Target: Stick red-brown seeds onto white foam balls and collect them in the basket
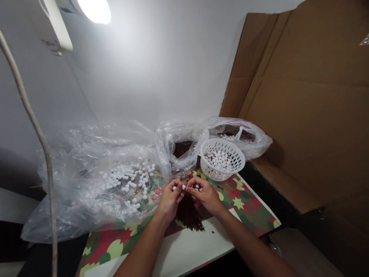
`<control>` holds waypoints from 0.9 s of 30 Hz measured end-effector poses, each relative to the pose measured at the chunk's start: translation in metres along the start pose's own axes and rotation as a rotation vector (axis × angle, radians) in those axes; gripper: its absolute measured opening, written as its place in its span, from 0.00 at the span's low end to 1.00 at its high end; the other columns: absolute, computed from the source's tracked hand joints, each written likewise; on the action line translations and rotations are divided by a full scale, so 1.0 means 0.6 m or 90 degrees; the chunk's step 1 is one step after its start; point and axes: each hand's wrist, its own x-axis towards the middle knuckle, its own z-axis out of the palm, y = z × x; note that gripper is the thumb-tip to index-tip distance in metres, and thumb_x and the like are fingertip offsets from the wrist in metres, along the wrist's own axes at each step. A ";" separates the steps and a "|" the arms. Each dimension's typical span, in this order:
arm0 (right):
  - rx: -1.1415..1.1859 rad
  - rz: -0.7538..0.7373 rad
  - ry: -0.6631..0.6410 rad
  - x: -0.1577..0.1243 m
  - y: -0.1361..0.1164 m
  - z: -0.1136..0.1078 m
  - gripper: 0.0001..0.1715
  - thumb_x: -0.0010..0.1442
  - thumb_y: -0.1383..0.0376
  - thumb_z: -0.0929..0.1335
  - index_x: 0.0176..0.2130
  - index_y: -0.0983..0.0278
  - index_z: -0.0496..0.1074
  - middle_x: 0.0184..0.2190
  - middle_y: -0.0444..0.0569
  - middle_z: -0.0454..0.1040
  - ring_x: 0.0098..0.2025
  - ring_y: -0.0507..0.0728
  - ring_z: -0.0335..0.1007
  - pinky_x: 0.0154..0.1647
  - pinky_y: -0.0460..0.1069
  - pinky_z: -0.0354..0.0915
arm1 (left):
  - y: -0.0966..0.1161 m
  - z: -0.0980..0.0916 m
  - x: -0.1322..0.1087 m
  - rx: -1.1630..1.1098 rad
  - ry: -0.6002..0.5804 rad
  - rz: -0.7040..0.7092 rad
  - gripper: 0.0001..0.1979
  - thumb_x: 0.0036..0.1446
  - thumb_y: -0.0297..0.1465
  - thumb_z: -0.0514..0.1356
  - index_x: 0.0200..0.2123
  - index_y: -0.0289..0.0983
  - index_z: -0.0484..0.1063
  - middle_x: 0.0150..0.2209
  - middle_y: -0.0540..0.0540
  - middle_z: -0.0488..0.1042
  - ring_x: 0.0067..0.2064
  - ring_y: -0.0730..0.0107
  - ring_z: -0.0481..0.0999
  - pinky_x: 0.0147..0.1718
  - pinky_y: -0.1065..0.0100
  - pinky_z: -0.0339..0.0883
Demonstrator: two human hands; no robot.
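Observation:
Above the patterned board, my left hand pinches a small white ball between thumb and fingers. My right hand meets it fingertip to fingertip, with another white ball between the two hands. More white balls show at the right fingers. Under my hands lies a heap of dark reddish-brown small pieces. Just beyond my right hand stands a white perforated basket with many white balls in it. To the left, an open clear plastic bag holds many loose white balls.
A second plastic bag at the back holds dark brown pieces. Another bag with white balls lies behind the basket. Tall cardboard stands at right. A lamp shines above, and a cable hangs at left.

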 end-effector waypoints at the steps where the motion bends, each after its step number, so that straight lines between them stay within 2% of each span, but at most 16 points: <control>1: -0.020 -0.018 0.005 -0.001 -0.002 0.000 0.14 0.55 0.58 0.68 0.32 0.68 0.71 0.28 0.45 0.68 0.30 0.48 0.59 0.32 0.43 0.54 | -0.001 -0.001 0.001 -0.002 -0.001 0.002 0.20 0.41 0.38 0.69 0.28 0.32 0.64 0.24 0.53 0.65 0.23 0.85 0.60 0.20 0.79 0.47; 8: -0.107 -0.133 0.015 -0.009 -0.015 0.006 0.09 0.58 0.62 0.67 0.31 0.67 0.69 0.32 0.46 0.68 0.37 0.50 0.63 0.40 0.44 0.57 | 0.000 0.001 -0.001 -0.003 -0.003 0.013 0.21 0.41 0.39 0.69 0.28 0.32 0.64 0.24 0.54 0.63 0.22 0.86 0.58 0.19 0.80 0.46; 12: -0.084 -0.096 0.002 -0.015 -0.031 -0.007 0.13 0.58 0.58 0.66 0.31 0.67 0.68 0.30 0.46 0.68 0.33 0.49 0.62 0.36 0.43 0.57 | 0.009 0.008 -0.007 -0.008 0.016 0.003 0.21 0.41 0.40 0.69 0.30 0.32 0.66 0.26 0.52 0.66 0.24 0.86 0.60 0.20 0.80 0.49; 14: -0.069 -0.055 0.027 -0.011 -0.047 -0.033 0.15 0.58 0.56 0.66 0.33 0.66 0.68 0.28 0.45 0.67 0.29 0.48 0.59 0.30 0.43 0.56 | 0.012 0.008 -0.009 -0.002 0.031 -0.005 0.22 0.41 0.41 0.68 0.34 0.32 0.69 0.27 0.51 0.67 0.24 0.85 0.61 0.21 0.80 0.52; 16: -0.105 -0.042 0.100 0.002 -0.066 -0.072 0.17 0.58 0.54 0.65 0.34 0.66 0.67 0.27 0.45 0.66 0.27 0.48 0.57 0.27 0.43 0.54 | 0.014 0.006 -0.009 0.011 0.040 -0.010 0.23 0.42 0.43 0.68 0.37 0.32 0.71 0.28 0.50 0.68 0.24 0.85 0.62 0.21 0.80 0.52; 18: -0.171 -0.063 0.169 0.026 -0.083 -0.117 0.17 0.57 0.54 0.65 0.34 0.67 0.68 0.27 0.46 0.67 0.27 0.48 0.57 0.28 0.43 0.53 | 0.014 0.003 -0.008 0.023 0.038 -0.009 0.23 0.42 0.42 0.68 0.36 0.32 0.71 0.28 0.50 0.67 0.23 0.86 0.60 0.18 0.80 0.48; 20: -0.194 -0.067 0.161 0.055 -0.092 -0.157 0.17 0.56 0.54 0.66 0.34 0.67 0.67 0.28 0.47 0.69 0.26 0.47 0.57 0.27 0.43 0.53 | 0.015 0.002 -0.007 0.028 0.024 -0.005 0.21 0.43 0.42 0.68 0.34 0.32 0.70 0.26 0.52 0.65 0.21 0.87 0.57 0.16 0.80 0.42; 23: -0.131 -0.036 0.114 0.096 -0.084 -0.198 0.18 0.55 0.54 0.66 0.34 0.67 0.65 0.29 0.46 0.71 0.22 0.46 0.55 0.23 0.42 0.52 | 0.027 0.006 -0.006 0.026 0.008 -0.007 0.20 0.43 0.41 0.68 0.34 0.33 0.68 0.24 0.54 0.63 0.19 0.88 0.53 0.14 0.80 0.38; 27: -0.090 0.024 0.037 0.126 -0.060 -0.219 0.20 0.50 0.53 0.69 0.31 0.68 0.63 0.32 0.50 0.73 0.32 0.50 0.67 0.31 0.44 0.60 | 0.057 0.017 -0.004 0.032 0.003 -0.016 0.23 0.41 0.41 0.69 0.36 0.32 0.68 0.25 0.53 0.65 0.19 0.89 0.51 0.14 0.79 0.34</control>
